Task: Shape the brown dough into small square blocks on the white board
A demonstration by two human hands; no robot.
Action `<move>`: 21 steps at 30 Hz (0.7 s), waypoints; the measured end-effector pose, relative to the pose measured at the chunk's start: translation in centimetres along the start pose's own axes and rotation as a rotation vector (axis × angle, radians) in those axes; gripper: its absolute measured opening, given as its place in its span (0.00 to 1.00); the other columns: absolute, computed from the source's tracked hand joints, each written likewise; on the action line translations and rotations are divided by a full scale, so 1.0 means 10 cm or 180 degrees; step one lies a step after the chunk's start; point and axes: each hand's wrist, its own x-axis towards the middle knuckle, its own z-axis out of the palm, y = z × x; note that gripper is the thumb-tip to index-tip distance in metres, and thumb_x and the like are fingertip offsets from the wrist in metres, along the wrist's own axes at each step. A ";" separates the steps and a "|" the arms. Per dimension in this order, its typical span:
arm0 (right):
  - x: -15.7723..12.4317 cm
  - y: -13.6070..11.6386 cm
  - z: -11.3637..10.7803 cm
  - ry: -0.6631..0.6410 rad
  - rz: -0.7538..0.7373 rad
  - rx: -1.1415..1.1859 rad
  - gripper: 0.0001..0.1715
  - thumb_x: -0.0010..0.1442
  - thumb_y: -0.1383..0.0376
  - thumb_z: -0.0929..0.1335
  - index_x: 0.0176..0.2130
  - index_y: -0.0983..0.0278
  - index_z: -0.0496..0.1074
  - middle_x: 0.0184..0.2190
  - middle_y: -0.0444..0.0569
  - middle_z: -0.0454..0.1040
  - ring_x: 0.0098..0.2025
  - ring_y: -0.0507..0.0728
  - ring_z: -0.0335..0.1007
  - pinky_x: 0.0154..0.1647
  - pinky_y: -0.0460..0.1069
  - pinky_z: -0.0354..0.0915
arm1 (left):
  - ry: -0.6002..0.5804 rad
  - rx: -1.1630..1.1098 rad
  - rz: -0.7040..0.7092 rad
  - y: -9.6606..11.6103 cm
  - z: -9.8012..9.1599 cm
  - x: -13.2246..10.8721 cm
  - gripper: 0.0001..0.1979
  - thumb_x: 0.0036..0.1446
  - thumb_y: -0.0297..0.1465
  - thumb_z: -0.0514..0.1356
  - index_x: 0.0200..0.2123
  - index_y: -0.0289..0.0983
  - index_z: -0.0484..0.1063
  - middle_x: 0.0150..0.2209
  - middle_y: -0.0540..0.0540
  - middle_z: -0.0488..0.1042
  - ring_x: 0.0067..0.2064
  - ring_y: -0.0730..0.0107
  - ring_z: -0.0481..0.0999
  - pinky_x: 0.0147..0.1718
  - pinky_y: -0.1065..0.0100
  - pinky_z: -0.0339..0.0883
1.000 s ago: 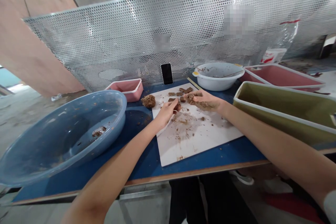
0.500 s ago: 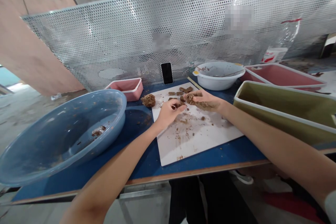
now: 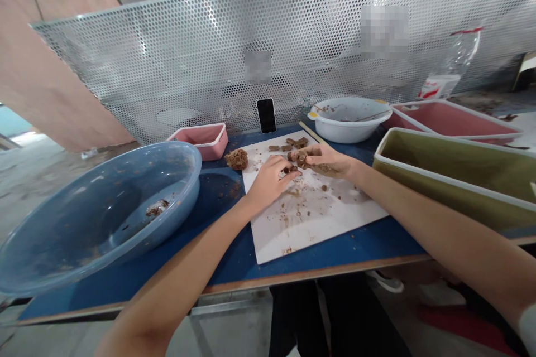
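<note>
A white board [image 3: 322, 217] lies on the blue table [image 3: 226, 256], smeared with brown crumbs. Several small brown clay-like pieces [image 3: 293, 144] sit near its far edge. My left hand [image 3: 270, 178] rests palm down on the board, its fingertips pinching a small brown piece [image 3: 288, 168]. My right hand [image 3: 329, 160] lies just right of it, fingers curled over a brown lump and pressing it to the board. The two hands' fingertips nearly meet. A rough brown ball [image 3: 237, 159] sits off the board's far left corner.
A large blue basin [image 3: 96, 212] with a little residue stands at the left. Behind are a small pink tray [image 3: 201, 139], an upright phone [image 3: 266, 115] and a white bowl [image 3: 348, 120]. An olive tub [image 3: 452, 173] and a pink tub [image 3: 452, 120] stand at the right before a perforated metal screen.
My left hand has turned palm down and slid right across the board toward my right hand. My right hand has barely moved.
</note>
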 end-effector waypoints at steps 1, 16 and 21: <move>0.00 0.00 0.00 -0.0023 0.0015 -0.0001 0.30 0.52 0.47 0.88 0.46 0.62 0.88 0.45 0.52 0.84 0.46 0.57 0.75 0.49 0.52 0.71 | 0.0004 0.0056 0.0066 0.00 -0.01 0.00 0.20 0.79 0.48 0.63 0.39 0.39 0.79 0.40 0.43 0.81 0.49 0.54 0.80 0.52 0.54 0.77; 0.02 0.05 -0.01 -0.0098 0.0125 -0.0136 0.31 0.51 0.47 0.89 0.46 0.62 0.87 0.42 0.50 0.85 0.44 0.57 0.77 0.49 0.51 0.72 | -0.0246 0.0487 0.0280 -0.02 -0.03 -0.02 0.23 0.82 0.48 0.57 0.40 0.38 0.80 0.41 0.42 0.80 0.51 0.53 0.78 0.56 0.51 0.75; 0.02 0.04 0.02 -0.0107 0.0116 -0.0093 0.29 0.51 0.48 0.89 0.43 0.62 0.86 0.41 0.49 0.84 0.43 0.56 0.76 0.48 0.51 0.70 | -0.0321 0.0521 0.0257 -0.02 -0.04 -0.01 0.23 0.82 0.48 0.58 0.39 0.38 0.79 0.41 0.41 0.80 0.51 0.53 0.78 0.57 0.51 0.74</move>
